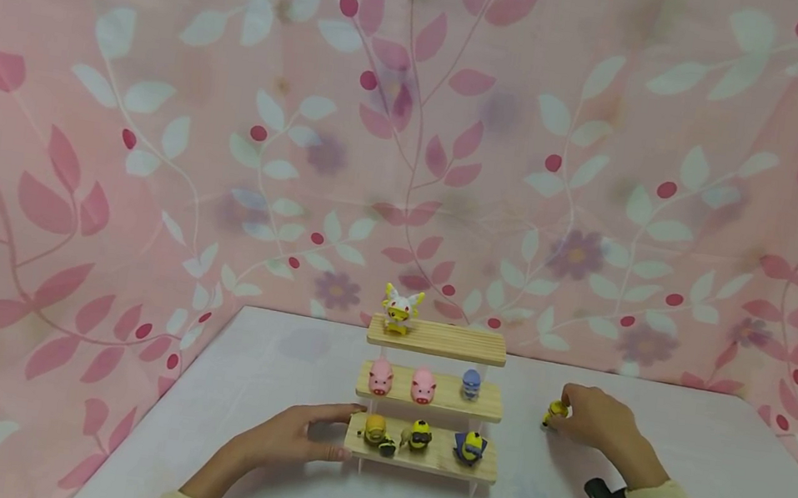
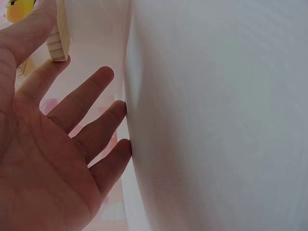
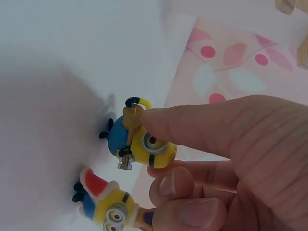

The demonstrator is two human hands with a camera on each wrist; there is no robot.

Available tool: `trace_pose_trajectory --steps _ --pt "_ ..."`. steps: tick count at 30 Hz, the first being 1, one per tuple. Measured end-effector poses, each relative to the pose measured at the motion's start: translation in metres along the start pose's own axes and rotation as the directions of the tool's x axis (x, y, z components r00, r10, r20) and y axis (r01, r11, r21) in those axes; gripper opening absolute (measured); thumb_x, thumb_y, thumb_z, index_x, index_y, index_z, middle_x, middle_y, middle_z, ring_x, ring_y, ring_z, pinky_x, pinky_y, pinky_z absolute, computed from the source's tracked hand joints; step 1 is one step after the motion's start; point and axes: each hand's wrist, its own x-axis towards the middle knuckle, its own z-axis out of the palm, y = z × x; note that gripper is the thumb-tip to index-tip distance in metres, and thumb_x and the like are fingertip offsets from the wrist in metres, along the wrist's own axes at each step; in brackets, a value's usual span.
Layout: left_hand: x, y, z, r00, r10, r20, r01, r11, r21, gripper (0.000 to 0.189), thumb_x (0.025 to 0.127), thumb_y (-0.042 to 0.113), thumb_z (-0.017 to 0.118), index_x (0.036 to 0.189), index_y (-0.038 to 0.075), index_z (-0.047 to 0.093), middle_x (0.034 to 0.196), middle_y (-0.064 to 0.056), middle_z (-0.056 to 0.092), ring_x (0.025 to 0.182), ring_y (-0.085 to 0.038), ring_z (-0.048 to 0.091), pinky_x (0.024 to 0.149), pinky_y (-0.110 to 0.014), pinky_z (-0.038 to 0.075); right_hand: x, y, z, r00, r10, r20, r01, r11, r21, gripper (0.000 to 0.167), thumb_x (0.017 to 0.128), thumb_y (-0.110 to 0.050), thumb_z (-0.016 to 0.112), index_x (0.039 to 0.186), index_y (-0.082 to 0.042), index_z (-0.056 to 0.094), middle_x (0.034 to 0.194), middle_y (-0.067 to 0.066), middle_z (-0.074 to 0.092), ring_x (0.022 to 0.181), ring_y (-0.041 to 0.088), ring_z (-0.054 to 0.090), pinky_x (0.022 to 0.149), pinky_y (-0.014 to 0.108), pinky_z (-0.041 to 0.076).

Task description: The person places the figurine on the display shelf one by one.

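My left hand [image 1: 287, 436] holds the left end of the lowest board of a three-tier wooden display stand [image 1: 431, 462], thumb at the front corner, index finger at the back. Its other fingers are spread out in the left wrist view. To the right of the stand, my right hand [image 1: 599, 418] holds two small Minion figures low over the white table. One Minion figure [image 3: 143, 144], with a small guitar, is between the fingers. The other Minion figure [image 3: 113, 207], in a red and white coat, has its top end at a fingertip, partly hidden.
A white-and-yellow eared figure [image 1: 400, 312] stands on the top board. Two pink pigs [image 1: 380, 377] and a blue figure [image 1: 471, 385] occupy the middle one. Several yellow figures [image 1: 469, 448] are on the lowest board. Behind the table [image 1: 309, 355] hangs a pink floral cloth [image 1: 418, 159].
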Motion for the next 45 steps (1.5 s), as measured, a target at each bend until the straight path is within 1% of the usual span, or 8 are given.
trace_pose_trajectory --steps 5,10,16,26,33,35,41,45 --pt "0.0 -0.001 0.001 1.0 -0.001 0.0 0.001 1.0 -0.007 0.061 0.088 0.044 0.074 0.144 0.033 0.051 0.137 0.008 0.058 0.134 -0.023 0.044 0.106 -0.06 0.034 -0.002 0.0 0.0 1.0 -0.003 -0.014 0.003 1.0 -0.001 0.033 0.083 -0.029 0.077 0.093 -0.002 0.061 0.078 0.003 0.06 0.067 0.019 0.051 0.057 0.038 0.046" --pt "0.001 -0.002 0.001 1.0 0.016 0.0 -0.016 1.0 -0.003 0.061 0.088 0.044 0.073 0.144 0.032 0.051 0.137 0.008 0.058 0.134 -0.023 0.044 0.106 -0.06 0.034 -0.007 -0.001 -0.001 1.0 -0.014 -0.023 0.014 1.0 -0.002 0.034 0.083 -0.031 0.078 0.092 -0.003 0.062 0.077 0.002 0.06 0.066 0.018 0.05 0.056 0.037 0.045" --pt "0.0 -0.001 0.0 1.0 0.017 0.0 -0.017 1.0 -0.003 0.061 0.088 0.044 0.073 0.144 0.031 0.052 0.136 0.007 0.059 0.133 -0.023 0.045 0.106 -0.06 0.034 -0.016 -0.004 -0.008 0.998 -0.027 -0.053 0.028 0.999 0.023 0.035 0.082 -0.033 0.078 0.092 -0.003 0.063 0.076 0.002 0.061 0.064 0.018 0.051 0.055 0.036 0.045" --pt "-0.001 0.001 -0.001 1.0 0.0 -0.001 0.0 1.0 0.002 0.061 0.088 0.045 0.074 0.143 0.032 0.052 0.135 0.009 0.059 0.133 -0.023 0.044 0.105 -0.06 0.035 -0.034 -0.021 -0.036 0.996 -0.028 -0.086 0.036 0.996 0.086 0.044 0.087 -0.042 0.072 0.101 -0.001 0.062 0.055 -0.006 0.058 0.053 0.014 0.052 0.048 0.033 0.041" --pt "-0.001 0.001 0.0 1.0 0.001 0.001 -0.001 1.0 -0.01 0.061 0.088 0.044 0.074 0.144 0.033 0.052 0.135 0.009 0.059 0.133 -0.022 0.044 0.106 -0.059 0.034 -0.042 -0.035 -0.059 0.983 -0.051 -0.175 0.068 0.994 0.09 0.047 0.085 -0.047 0.072 0.103 -0.004 0.064 0.058 -0.004 0.05 0.052 0.014 0.047 0.046 0.031 0.038" --pt "-0.001 0.001 0.0 1.0 0.0 0.003 0.0 1.0 -0.014 0.061 0.088 0.043 0.074 0.144 0.032 0.052 0.136 0.009 0.059 0.134 -0.022 0.044 0.106 -0.06 0.034 -0.043 -0.04 -0.066 0.979 -0.062 -0.193 0.081 0.992 0.093 0.048 0.085 -0.047 0.073 0.104 -0.004 0.064 0.06 -0.003 0.05 0.05 0.014 0.047 0.045 0.031 0.038" --pt "-0.001 0.001 -0.001 1.0 0.004 0.004 -0.004 1.0 -0.008 0.061 0.088 0.043 0.074 0.144 0.032 0.052 0.136 0.009 0.058 0.133 -0.022 0.044 0.105 -0.059 0.035 -0.043 -0.062 -0.085 0.976 -0.077 -0.201 0.098 0.991 0.096 0.054 0.085 -0.051 0.072 0.111 -0.004 0.064 0.073 -0.002 0.059 0.055 0.014 0.051 0.047 0.031 0.042" --pt "0.0 0.0 -0.001 1.0 0.019 0.006 -0.019 1.0 -0.008 0.061 0.088 0.043 0.074 0.144 0.031 0.052 0.136 0.009 0.058 0.133 -0.022 0.045 0.106 -0.058 0.035 -0.041 -0.076 -0.093 0.973 -0.09 -0.212 0.116 0.986 0.116 0.052 0.085 -0.051 0.073 0.111 -0.007 0.065 0.074 -0.001 0.059 0.057 0.014 0.052 0.047 0.031 0.043"
